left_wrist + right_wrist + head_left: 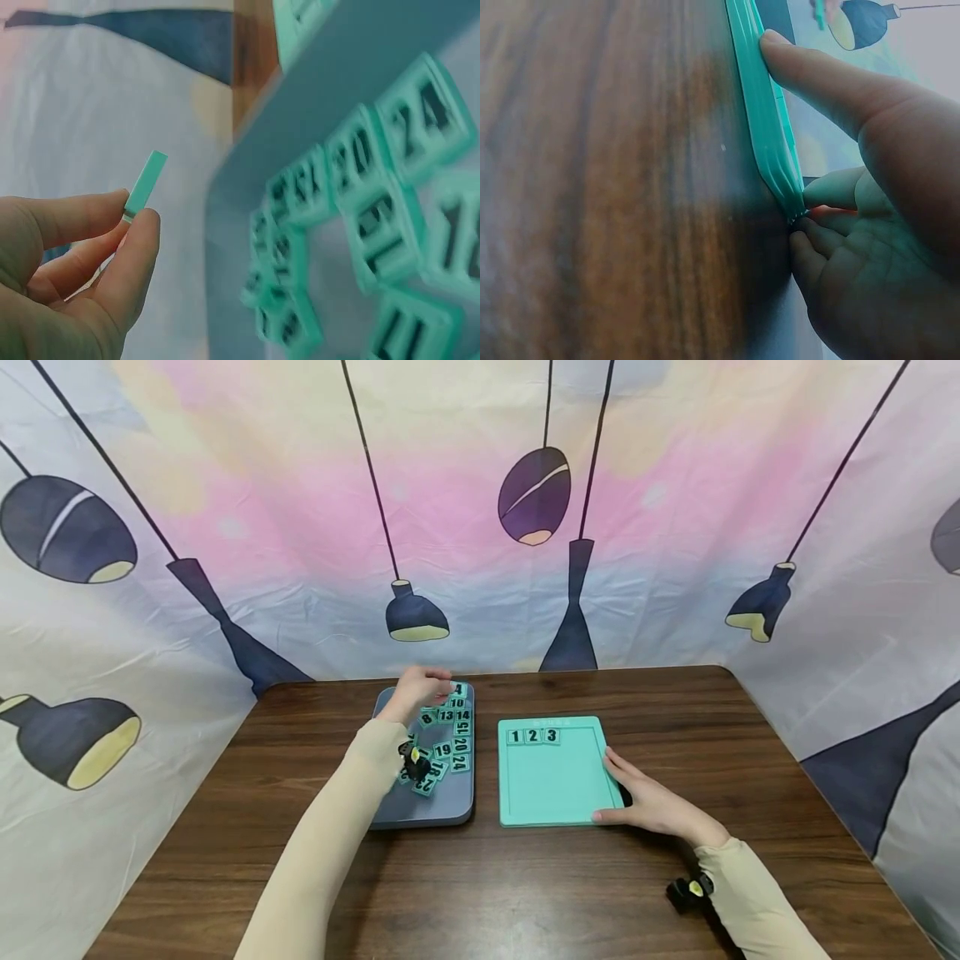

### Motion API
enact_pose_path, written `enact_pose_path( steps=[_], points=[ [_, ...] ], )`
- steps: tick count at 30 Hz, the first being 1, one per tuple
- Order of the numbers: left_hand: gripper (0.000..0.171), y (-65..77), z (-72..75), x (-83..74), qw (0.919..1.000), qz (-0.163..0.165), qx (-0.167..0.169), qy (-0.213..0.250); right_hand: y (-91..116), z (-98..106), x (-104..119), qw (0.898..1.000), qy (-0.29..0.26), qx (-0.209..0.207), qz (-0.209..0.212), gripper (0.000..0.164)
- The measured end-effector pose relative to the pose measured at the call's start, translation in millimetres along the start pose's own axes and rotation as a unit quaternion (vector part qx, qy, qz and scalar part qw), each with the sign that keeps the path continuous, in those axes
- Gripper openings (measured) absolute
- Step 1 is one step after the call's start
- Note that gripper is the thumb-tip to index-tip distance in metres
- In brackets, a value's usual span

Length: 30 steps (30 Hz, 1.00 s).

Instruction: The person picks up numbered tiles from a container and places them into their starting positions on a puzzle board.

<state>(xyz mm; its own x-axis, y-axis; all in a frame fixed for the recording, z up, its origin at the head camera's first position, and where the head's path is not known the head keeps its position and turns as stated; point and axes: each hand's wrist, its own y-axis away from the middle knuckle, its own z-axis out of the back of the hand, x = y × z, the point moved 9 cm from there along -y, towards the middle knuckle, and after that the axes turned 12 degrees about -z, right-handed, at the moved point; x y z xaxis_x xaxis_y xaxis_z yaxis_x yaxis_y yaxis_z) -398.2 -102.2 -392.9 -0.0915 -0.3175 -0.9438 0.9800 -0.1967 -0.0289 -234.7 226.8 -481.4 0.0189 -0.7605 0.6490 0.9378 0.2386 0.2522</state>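
Note:
My left hand (416, 692) is over the far end of a grey tray (431, 810). Between thumb and fingertips it pinches a small turquoise tile (146, 184), seen edge-on in the left wrist view, its face hidden. Below and beside that hand, numbered turquoise tiles (443, 749) lie in the tray, some tilted or overlapping. My right hand (656, 802) grips the near right corner of a square turquoise board (558, 785), thumb at the near edge and fingers along the right side. Tiles 1, 2 and 3 (533, 737) sit in a row at the board's top left.
The tray and board stand side by side on a dark wooden table (525, 893), with a strip of tabletop between them. Behind the table's far edge hangs a cloth backdrop (465, 527) printed with lamps. Each wrist bears a small black camera (416, 766).

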Motion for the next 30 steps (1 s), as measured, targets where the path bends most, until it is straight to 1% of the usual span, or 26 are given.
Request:
enact_pose_path(
  steps=[5, 9, 13, 15, 17, 22, 24, 26, 30],
  points=[
    [0.037, -9.1, -31.1, -22.8, 0.9991, -0.022, 0.037, -0.004, 0, 2, 1, 1.000, -0.001, 0.004, -0.001, 0.109],
    [0.034, -14.2, -63.8, -38.1, 0.9973, -0.032, 0.066, 0.005, -1, 2, 2, 1.000, 0.001, 0.003, -0.001, 0.109],
    [0.029, -18.7, -98.2, -47.8, 0.9955, -0.031, 0.088, 0.014, -1, 2, 3, 1.000, 0.001, 0.001, 0.000, 0.109],
    [0.028, -20.3, -115.3, -50.1, 0.9947, -0.028, 0.097, 0.021, -1, 2, 3, 1.000, -0.004, 0.003, 0.000, 0.108],
    [0.028, -21.2, -131.5, -51.3, 0.9939, -0.031, 0.105, 0.018, -1, 0, 2, 1.000, -0.007, 0.005, 0.000, 0.108],
    [0.026, -17.0, -166.1, -53.0, 0.9925, -0.045, 0.113, 0.008, -2, -2, 0, 1.000, -0.016, 0.010, -0.008, 0.106],
    [0.023, -14.3, -177.2, -52.7, 0.9922, -0.049, 0.115, -0.003, -1, -1, 1, 1.000, -0.018, 0.011, -0.009, 0.106],
    [0.020, -12.4, -186.2, -50.4, 0.9919, -0.053, 0.113, -0.025, -1, -1, 1, 1.000, -0.021, 0.012, -0.010, 0.106],
    [0.015, -8.6, -198.6, -40.9, 0.9899, -0.053, 0.111, -0.069, -1, -1, -1, 1.000, -0.021, 0.011, -0.010, 0.106]
  ],
)
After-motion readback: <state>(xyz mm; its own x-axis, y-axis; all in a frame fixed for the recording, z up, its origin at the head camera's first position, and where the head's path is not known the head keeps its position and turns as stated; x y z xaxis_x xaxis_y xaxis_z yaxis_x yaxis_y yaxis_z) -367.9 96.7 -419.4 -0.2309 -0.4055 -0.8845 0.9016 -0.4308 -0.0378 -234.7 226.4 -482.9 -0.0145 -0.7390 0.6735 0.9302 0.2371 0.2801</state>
